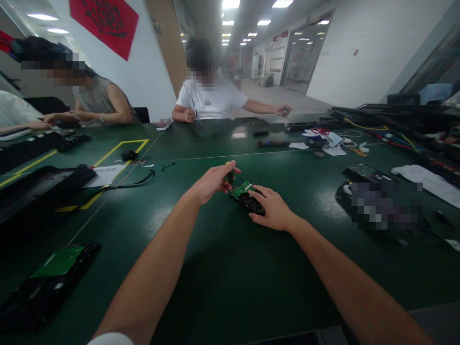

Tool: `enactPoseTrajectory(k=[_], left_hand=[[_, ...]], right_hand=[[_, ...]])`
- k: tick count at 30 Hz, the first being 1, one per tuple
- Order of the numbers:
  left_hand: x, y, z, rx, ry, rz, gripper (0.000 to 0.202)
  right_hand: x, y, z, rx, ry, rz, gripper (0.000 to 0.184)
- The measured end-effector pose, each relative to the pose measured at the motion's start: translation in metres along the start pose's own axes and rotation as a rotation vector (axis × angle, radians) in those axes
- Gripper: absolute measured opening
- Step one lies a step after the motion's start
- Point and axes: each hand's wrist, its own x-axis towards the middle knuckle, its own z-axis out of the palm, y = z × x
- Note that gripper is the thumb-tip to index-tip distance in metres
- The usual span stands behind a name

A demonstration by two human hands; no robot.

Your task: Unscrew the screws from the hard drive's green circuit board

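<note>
In the middle of the table lies a hard drive, black with a green circuit board on its upper face. My right hand is closed over its near right end, fingers on top and thumb along the near edge. Just above the drive's far left corner, my left hand grips a screwdriver that has a dark handle with a bit of yellow at the top. The screwdriver stands roughly upright. Its tip is too small and hidden to tell whether it touches the drive.
At the front left lies a similar black unit with a green board; another green-boarded unit rests at the right. A long black casing and a cable are on the left. Papers and wires lie back right. Co-workers sit across the table.
</note>
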Motion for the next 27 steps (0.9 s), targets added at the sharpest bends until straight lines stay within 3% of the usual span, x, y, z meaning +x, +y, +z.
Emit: enactPoseTrajectory(k=[5, 15, 27], left_hand=[[0.0005, -0.0020, -0.0022, -0.056, -0.080, -0.030, 0.061], [-0.0017, -0.0014, -0.0022, -0.159, -0.225, -0.075, 0.048], [0.0020, -0.0037, -0.0055, -0.214, -0.202, -0.083, 0.042]], right_hand=[[0.0004, 0.0010, 0.0013, -0.001, 0.002, -0.008, 0.078], [0.0004, 0.0009, 0.0026, -0.006, 0.011, -0.011, 0.076], [0.0003, -0.0009, 0.0007, -0.011, 0.003, -0.006, 0.077]])
